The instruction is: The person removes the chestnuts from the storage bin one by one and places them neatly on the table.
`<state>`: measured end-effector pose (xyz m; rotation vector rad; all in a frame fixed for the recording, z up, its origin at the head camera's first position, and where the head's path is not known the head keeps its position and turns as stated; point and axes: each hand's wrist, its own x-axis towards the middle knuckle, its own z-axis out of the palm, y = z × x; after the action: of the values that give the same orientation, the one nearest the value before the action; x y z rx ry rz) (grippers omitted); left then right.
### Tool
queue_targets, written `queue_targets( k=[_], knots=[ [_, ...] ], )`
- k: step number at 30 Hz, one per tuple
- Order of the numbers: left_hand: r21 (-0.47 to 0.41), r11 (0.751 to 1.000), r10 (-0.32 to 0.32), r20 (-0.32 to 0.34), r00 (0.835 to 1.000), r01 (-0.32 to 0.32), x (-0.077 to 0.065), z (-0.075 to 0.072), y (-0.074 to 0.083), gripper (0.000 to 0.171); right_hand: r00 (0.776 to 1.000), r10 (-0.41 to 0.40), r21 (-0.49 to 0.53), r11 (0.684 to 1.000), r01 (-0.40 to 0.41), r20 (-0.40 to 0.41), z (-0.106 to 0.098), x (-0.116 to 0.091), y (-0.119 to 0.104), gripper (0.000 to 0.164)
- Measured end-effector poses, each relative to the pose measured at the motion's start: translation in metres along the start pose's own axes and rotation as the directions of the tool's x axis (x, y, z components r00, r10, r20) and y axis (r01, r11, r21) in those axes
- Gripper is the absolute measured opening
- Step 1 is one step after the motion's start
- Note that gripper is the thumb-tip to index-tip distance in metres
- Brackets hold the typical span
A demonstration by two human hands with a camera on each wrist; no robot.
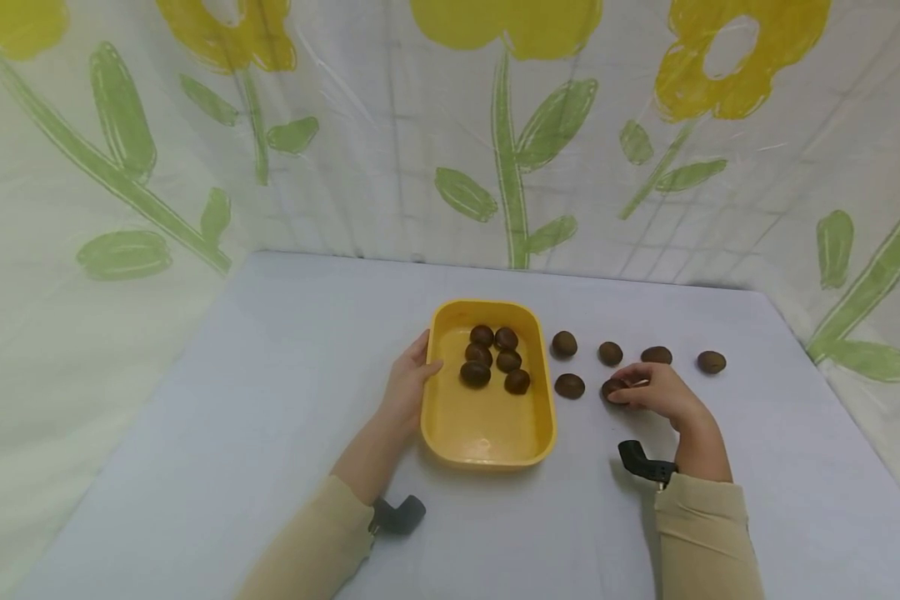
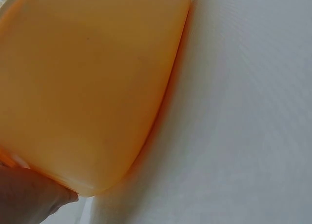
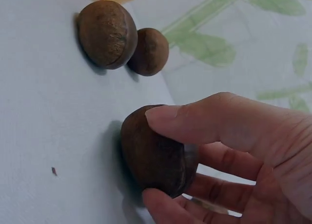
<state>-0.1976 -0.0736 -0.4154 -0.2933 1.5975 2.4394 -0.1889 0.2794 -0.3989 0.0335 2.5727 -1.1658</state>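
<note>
The left hand [image 1: 407, 381] grips the left rim of a yellow rectangular plastic tray [image 1: 487, 433] containing six dark-brown rounded nuts [image 1: 476, 373]; right of it, the right hand [image 1: 658, 390] pinches another nut [image 3: 153, 151]. Five more nuts [image 1: 565, 344] lie nearby on the pale tabletop [image 1: 255, 417]. A white sheet [image 1: 360, 167] with yellow flowers hangs beyond.

Item: one orange tray [image 2: 92, 87], smooth-walled, rounded at its lower end, filling the upper left. We also list one left hand [image 2: 31, 197], partly visible, touching its lower edge; one pale surface [image 2: 248, 112], shadowed beside the tray.
</note>
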Motion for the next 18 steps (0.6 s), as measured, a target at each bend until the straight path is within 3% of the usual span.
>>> queue_targets(
  k=[8, 18],
  knots=[
    [-0.001, 1.000, -0.002, 0.007, 1.000, 0.002, 0.000, 0.000, 0.000, 0.060, 0.999, -0.008, 0.044, 0.999, 0.006, 0.040, -0.005, -0.004, 0.000, 0.060],
    [-0.006, 1.000, 0.010, 0.022, 1.000, -0.010, -0.001, 0.000, 0.000, 0.060, 1.000, 0.002, -0.021, 1.000, -0.002, -0.018, -0.017, -0.017, -0.013, 0.061]
  ],
)
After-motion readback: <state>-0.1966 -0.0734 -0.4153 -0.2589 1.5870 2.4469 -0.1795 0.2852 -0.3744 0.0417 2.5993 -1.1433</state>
